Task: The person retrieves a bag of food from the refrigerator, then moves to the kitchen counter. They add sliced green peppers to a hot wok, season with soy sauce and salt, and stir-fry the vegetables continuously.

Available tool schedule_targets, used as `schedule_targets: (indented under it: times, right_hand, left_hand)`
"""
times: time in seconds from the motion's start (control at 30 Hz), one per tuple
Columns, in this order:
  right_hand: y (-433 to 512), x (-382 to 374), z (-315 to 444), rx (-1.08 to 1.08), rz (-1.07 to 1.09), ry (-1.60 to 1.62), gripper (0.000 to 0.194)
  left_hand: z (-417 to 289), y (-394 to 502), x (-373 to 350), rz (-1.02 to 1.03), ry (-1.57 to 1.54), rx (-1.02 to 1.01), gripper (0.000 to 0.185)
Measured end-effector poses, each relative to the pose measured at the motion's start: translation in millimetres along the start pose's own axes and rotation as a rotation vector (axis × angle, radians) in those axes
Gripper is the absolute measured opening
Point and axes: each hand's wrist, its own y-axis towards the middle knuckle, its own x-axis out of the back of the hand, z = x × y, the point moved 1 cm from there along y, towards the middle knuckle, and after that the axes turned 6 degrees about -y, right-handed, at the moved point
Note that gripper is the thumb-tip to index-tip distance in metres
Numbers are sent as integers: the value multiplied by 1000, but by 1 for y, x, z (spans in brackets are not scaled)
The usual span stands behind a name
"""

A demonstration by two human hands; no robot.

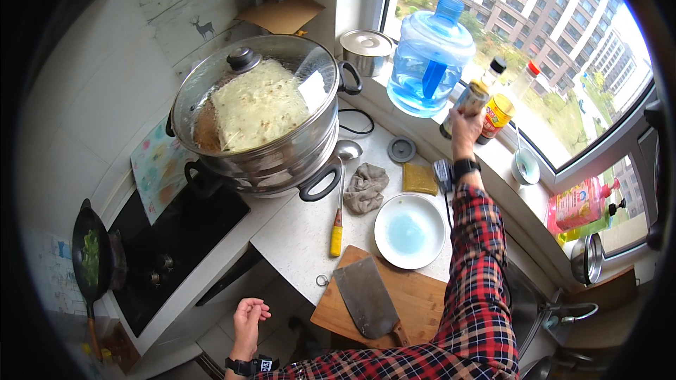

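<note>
My right hand is closed around a dark-capped sauce bottle at the windowsill. Right beside it stands a red-capped sauce bottle with a yellow and red label. My left hand hangs with nothing in it, fingers loosely curled and a little apart, low in front of the counter. Below my right arm's reach lie a white plate, pale blue in the middle, and a cleaver on a wooden cutting board. Whether the bottle's base touches the sill is unclear.
A lidded steamer holds a pale slab of food. Nearby are a ladle, a rumpled cloth, a blue water jug, a small bowl and soap bottles. A wok with greens stands at the cooktop.
</note>
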Motion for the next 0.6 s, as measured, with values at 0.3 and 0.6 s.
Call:
schedule_targets:
  times: [0.3, 0.6]
  right_hand:
    - [-214, 122, 168, 173, 957, 218, 38]
    - [-402, 163, 368, -92, 1785, 531, 48]
  left_hand:
    - [-154, -4, -36, 399, 327, -665, 31]
    - [-218, -93, 93, 608, 404, -1100, 39]
